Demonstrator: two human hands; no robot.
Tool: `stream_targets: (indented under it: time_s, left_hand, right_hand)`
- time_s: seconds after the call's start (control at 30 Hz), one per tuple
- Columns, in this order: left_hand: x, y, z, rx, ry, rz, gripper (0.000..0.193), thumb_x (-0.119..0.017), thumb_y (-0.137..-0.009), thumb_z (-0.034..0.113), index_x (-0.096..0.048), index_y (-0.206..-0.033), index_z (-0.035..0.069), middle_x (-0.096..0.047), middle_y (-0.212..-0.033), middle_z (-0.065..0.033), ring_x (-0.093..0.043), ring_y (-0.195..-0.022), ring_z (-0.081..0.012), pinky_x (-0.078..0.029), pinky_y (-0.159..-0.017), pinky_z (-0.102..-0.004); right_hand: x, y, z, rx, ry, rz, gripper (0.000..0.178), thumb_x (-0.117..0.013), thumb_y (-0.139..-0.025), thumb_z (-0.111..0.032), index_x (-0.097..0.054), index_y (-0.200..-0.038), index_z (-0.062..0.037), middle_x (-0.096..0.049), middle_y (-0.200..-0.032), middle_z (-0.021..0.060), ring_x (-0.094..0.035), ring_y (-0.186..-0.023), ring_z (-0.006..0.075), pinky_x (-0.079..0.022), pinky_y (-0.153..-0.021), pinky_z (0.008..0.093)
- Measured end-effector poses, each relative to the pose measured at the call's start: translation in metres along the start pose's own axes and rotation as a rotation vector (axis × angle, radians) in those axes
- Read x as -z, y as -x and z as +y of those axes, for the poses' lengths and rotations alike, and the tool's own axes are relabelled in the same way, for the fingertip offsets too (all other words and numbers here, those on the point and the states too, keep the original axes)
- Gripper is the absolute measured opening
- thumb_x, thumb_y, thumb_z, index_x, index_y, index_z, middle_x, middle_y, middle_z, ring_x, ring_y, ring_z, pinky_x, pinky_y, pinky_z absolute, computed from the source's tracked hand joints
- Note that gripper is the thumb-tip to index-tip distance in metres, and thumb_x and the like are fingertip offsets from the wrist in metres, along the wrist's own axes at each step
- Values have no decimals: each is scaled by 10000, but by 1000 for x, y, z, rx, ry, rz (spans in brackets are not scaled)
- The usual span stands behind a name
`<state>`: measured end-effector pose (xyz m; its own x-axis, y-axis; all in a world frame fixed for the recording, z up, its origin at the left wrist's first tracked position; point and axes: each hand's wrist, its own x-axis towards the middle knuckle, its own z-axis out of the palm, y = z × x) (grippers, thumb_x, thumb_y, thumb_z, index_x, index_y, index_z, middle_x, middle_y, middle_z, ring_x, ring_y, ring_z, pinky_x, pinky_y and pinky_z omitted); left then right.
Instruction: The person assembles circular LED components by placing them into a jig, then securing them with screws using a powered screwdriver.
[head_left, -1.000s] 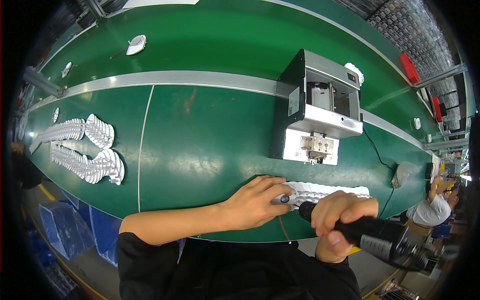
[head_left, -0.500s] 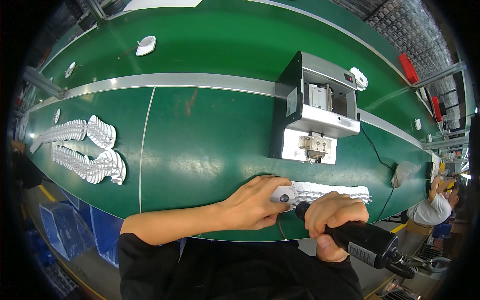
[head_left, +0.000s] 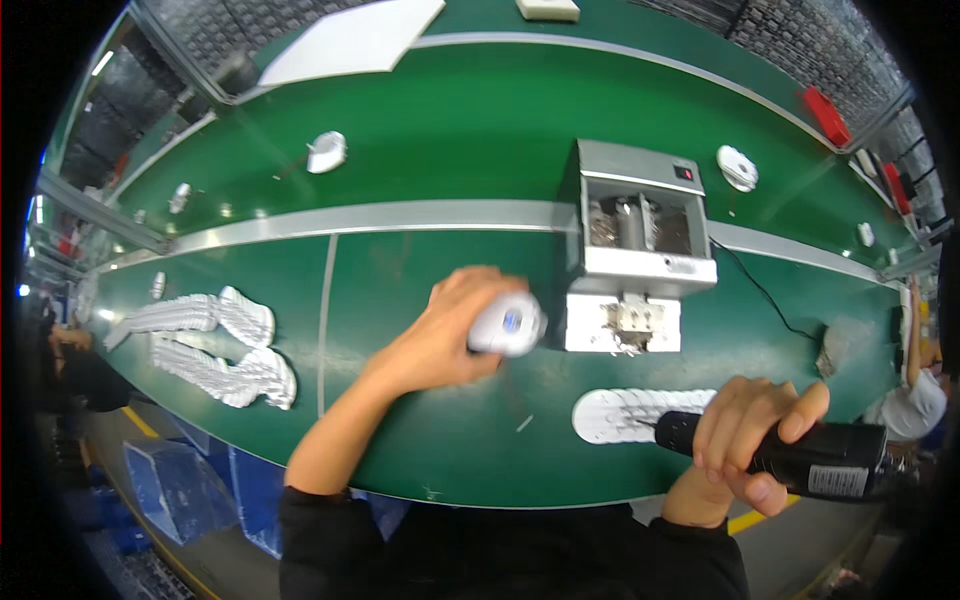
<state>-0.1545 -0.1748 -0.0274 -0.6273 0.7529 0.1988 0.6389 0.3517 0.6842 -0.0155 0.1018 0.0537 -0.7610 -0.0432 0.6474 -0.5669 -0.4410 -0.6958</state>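
Observation:
My left hand (head_left: 435, 335) is raised over the green bench, its fingers closed round a rounded white plastic part (head_left: 500, 326) with a small blue-dark round spot on its face. Motion blurs the hand and the part a little. In my right hand (head_left: 742, 428) is a black electric screwdriver (head_left: 835, 457), held level with its nose pointing left. That nose lies over a row of overlapping white plastic pieces (head_left: 605, 417) on the bench, and I cannot tell whether it touches them. Part of the row is hidden behind my right hand.
Beyond the row stands a grey metal machine (head_left: 640, 262) with a cable running right to a clear plastic bag (head_left: 842, 345). Two more rows of white pieces (head_left: 220, 375) lie at the left. On the green strip behind the metal rail (head_left: 400, 215) sit several white parts (head_left: 327, 152).
My left hand has carried the white part up and left, away from the screwdriver and the row. My right hand has moved right with the screwdriver. The view has shifted.

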Motion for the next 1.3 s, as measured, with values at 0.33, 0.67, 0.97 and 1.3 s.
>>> stream_targets:
  time_s: [0.33,0.67,0.97,1.3]
  left_hand:
    - [67,-42,-138,323,-421,1003,514,-735,-756,132,-481,-1179,-12,-520,-1151,-210,-494,-1115,-365,-414,-940,-436]
    - [101,-57,-165,435,-531,932,261,-654,-866,271,-566,-974,51,-580,-942,-153,-593,-853,-299,-479,-754,-414]
    - [50,2,-45,273,-122,225,237,-490,-969,177,-578,-946,-42,-590,-888,-163,-560,-847,-284,-439,-771,-368]
    - [22,31,2,50,-65,-57,342,-724,-637,-13,-601,-941,83,-506,-1135,-105,-513,-1120,-316,-472,-873,-376]
  right_hand:
    - [1,13,5,73,88,27,408,-735,-711,-54,-435,-986,-47,-525,-516,23,-535,-379,139,-490,-386,252]
    - [-4,14,6,35,106,69,406,-751,-699,-56,-450,-972,-44,-537,-531,27,-530,-386,141,-501,-405,276]
    - [-2,15,0,-7,79,7,413,-720,-704,-12,-468,-1029,-41,-548,-571,44,-544,-432,167,-494,-432,287]
    - [4,17,-4,-20,57,-44,448,-710,-693,51,-491,-1076,-26,-568,-623,70,-572,-492,203,-499,-462,317]
